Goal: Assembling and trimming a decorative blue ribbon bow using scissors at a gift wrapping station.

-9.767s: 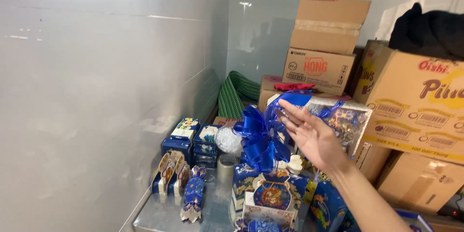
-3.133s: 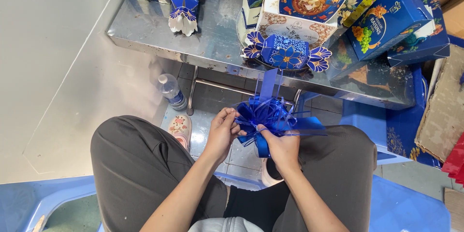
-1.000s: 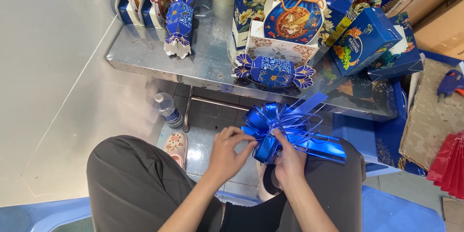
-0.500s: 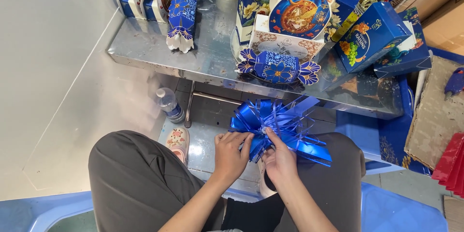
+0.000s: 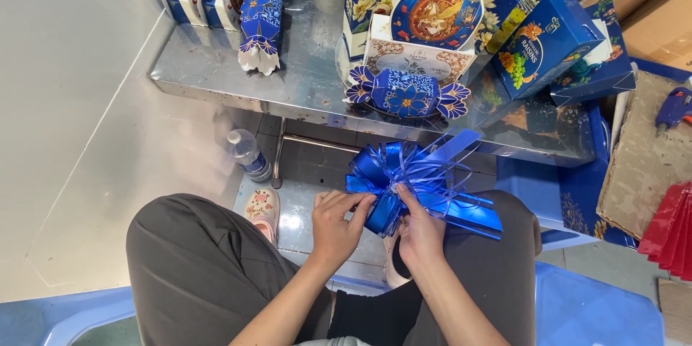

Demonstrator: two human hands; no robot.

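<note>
Above the lap, a shiny blue ribbon bow (image 5: 404,173) is held between both hands: the left hand (image 5: 335,227) pinches a loop at its near-left edge, the right hand (image 5: 418,234) grips its base from below. Flat ribbon tails (image 5: 468,209) trail right, across the thigh. Farther off, on the steel desk (image 5: 303,83), a blue candy-shaped box (image 5: 407,94) lies crosswise; behind it stand a pouch-shaped blue carton (image 5: 436,7) and a tilted blue box (image 5: 551,47).
</note>
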